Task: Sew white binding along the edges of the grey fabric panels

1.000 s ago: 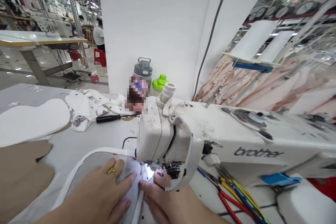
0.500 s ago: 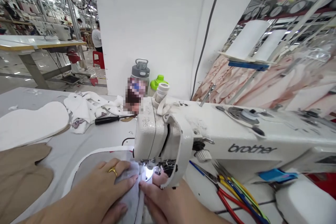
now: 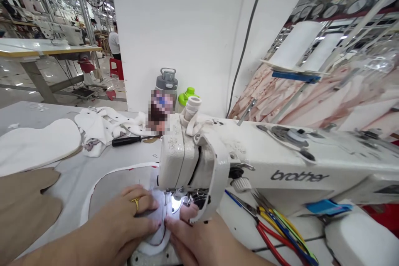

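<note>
A grey fabric piece (image 3: pixel 107 185) with a white padded border lies under the needle area of a white sewing machine (image 3: pixel 233 153). Its curved near end shows below my hands. My left hand (image 3: pixel 124 212), with a gold ring, rests on the fabric left of the needle, fingers extended and pressing down. My right hand (image 3: pixel 202 232) is at the fabric's right edge, thumb on the border and fingers bent, pinching it close to the lit presser foot. The machine's guard partly hides the right fingertips, and the needle's tip cannot be made out.
A black-handled screwdriver (image 3: pixel 127 141) and white fabric scraps (image 3: pixel 93 126) lie behind on the table. Brown (image 3: pixel 25 203) and white (image 3: pixel 40 141) cut pieces are at left. Red-handled pliers (image 3: pixel 268 237) lie under the machine arm at right. A grey-lidded bottle (image 3: pixel 167 80) stands by the wall.
The fabric has slid and turned under the needle, so its curved near end and the metal plate below it now show. My left hand has shifted slightly; my right stays at the edge.
</note>
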Demonstrator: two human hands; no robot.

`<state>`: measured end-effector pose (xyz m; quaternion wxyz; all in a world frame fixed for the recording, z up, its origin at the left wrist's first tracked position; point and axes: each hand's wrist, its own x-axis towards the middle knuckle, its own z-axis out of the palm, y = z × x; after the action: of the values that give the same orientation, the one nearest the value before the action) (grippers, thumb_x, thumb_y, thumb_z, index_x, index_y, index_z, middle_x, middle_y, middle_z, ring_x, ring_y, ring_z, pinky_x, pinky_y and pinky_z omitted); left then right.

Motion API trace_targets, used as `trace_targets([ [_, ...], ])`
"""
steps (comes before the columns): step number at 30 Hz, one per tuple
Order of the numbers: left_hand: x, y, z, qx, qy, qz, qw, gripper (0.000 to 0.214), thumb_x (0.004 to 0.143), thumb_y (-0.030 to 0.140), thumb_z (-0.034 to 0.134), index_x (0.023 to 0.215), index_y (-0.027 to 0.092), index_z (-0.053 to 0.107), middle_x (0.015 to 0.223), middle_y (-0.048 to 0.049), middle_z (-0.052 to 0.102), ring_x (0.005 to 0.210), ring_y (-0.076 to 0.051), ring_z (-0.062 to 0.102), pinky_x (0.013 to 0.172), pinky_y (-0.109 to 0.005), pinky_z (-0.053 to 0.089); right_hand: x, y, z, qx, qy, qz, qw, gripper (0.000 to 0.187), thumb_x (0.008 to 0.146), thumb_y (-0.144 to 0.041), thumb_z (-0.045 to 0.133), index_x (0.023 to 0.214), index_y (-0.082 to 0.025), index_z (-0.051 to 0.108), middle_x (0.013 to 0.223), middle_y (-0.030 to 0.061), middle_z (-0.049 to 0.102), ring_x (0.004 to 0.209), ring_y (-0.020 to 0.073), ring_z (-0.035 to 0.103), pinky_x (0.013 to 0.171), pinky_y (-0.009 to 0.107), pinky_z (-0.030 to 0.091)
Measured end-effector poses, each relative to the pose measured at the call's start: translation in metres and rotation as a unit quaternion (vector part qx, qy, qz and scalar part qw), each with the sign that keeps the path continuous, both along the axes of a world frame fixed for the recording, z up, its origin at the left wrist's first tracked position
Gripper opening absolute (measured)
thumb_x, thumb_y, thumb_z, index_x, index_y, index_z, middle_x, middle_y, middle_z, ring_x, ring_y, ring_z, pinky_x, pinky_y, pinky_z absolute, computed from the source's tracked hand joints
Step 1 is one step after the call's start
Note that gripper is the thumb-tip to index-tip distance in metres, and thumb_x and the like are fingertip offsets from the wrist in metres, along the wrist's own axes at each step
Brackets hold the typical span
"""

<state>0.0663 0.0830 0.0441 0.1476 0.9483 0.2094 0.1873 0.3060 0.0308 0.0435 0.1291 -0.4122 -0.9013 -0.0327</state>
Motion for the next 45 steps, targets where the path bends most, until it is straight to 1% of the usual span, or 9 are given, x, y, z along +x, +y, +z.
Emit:
trace_targets([
  [3,-0.001,0.004,0.016,-0.023,0.053,-0.010,0.998,0.026,0.098,0.016,0.043,0.108,0.031,0.062,0.119,-0.0014,0.064,0.106,-0.020,0.058,0.098,-0.034,0.045,0.000,0.001,0.009,-0.044,0.002,-0.025,0.999,0.019,0.092,-0.026,0.051,0.103,-0.021,0.066,0.078,0.0048,0.066,0.067,0.0224,0.062,0.060,0.031,0.047],
  [6,-0.001,0.009,0.019,0.011,0.068,-0.012,0.998,0.026,0.099,0.016,0.044,0.113,0.029,0.062,0.121,-0.0035,0.065,0.109,-0.020,0.060,0.099,-0.034,0.047,0.002,0.001,0.013,-0.071,0.002,-0.025,0.997,0.023,0.095,-0.026,0.050,0.112,-0.020,0.065,0.086,0.0079,0.069,0.074,0.0229,0.064,0.066,0.031,0.049],
  [12,0.000,0.020,0.006,0.024,0.040,-0.008,0.999,0.031,0.099,0.016,0.042,0.119,0.028,0.062,0.119,-0.0062,0.066,0.109,-0.022,0.061,0.099,-0.038,0.048,0.003,0.003,0.009,-0.061,0.030,-0.013,0.998,0.027,0.095,-0.025,0.049,0.115,-0.017,0.066,0.086,0.0093,0.070,0.074,0.0240,0.065,0.067,0.033,0.051],
  [19,0.002,0.018,-0.011,0.031,0.016,0.060,0.998,0.036,0.099,0.015,0.037,0.118,0.030,0.063,0.114,-0.0044,0.065,0.109,-0.024,0.057,0.097,-0.042,0.041,0.001,0.009,0.017,-0.040,0.141,0.016,0.989,0.026,0.096,-0.018,0.045,0.112,-0.017,0.065,0.100,0.0100,0.073,0.082,0.0232,0.067,0.076,0.033,0.052],
  [25,0.004,0.014,-0.020,0.071,0.029,0.105,0.991,0.036,0.099,0.017,0.036,0.122,0.027,0.062,0.120,-0.0077,0.064,0.109,-0.028,0.054,0.093,-0.046,0.037,0.003,0.005,0.014,-0.035,0.124,0.005,0.992,0.027,0.097,-0.019,0.046,0.110,-0.015,0.069,0.087,0.0089,0.072,0.068,0.0210,0.064,0.062,0.030,0.049],
  [29,0.003,0.012,-0.021,0.074,0.041,0.128,0.988,0.036,0.099,0.020,0.036,0.120,0.027,0.064,0.121,-0.0078,0.065,0.107,-0.029,0.055,0.091,-0.047,0.039,0.003,0.003,0.011,-0.045,0.122,0.004,0.992,0.027,0.099,-0.021,0.044,0.111,-0.016,0.068,0.092,0.0091,0.073,0.076,0.0224,0.066,0.068,0.032,0.051],
  [34,-0.005,0.019,-0.009,0.058,0.077,0.081,0.992,0.041,0.098,0.018,0.038,0.129,0.033,0.060,0.128,-0.0051,0.064,0.113,-0.025,0.057,0.096,-0.042,0.042,0.002,0.003,0.017,-0.026,0.121,-0.011,0.992,0.028,0.100,-0.021,0.042,0.104,-0.016,0.069,0.092,0.0088,0.072,0.077,0.0233,0.066,0.069,0.033,0.050],
  [37,-0.008,0.022,-0.001,0.066,0.103,0.060,0.991,0.044,0.098,0.018,0.039,0.133,0.037,0.056,0.130,-0.0041,0.063,0.113,-0.024,0.059,0.096,-0.040,0.044,0.004,0.004,0.017,-0.045,0.120,-0.003,0.992,0.027,0.098,-0.021,0.045,0.113,-0.016,0.067,0.098,0.0093,0.072,0.082,0.0240,0.065,0.073,0.035,0.050],
  [45,0.000,0.006,0.001,0.139,0.055,0.128,0.981,0.037,0.091,0.019,0.042,0.111,0.036,0.068,0.092,-0.0052,0.066,0.078,-0.026,0.059,0.068,-0.038,0.044,0.001,0.003,0.010,-0.005,0.111,-0.006,0.994,0.028,0.098,-0.022,0.043,0.113,-0.015,0.066,0.093,0.0104,0.071,0.080,0.0240,0.065,0.072,0.034,0.050],
])
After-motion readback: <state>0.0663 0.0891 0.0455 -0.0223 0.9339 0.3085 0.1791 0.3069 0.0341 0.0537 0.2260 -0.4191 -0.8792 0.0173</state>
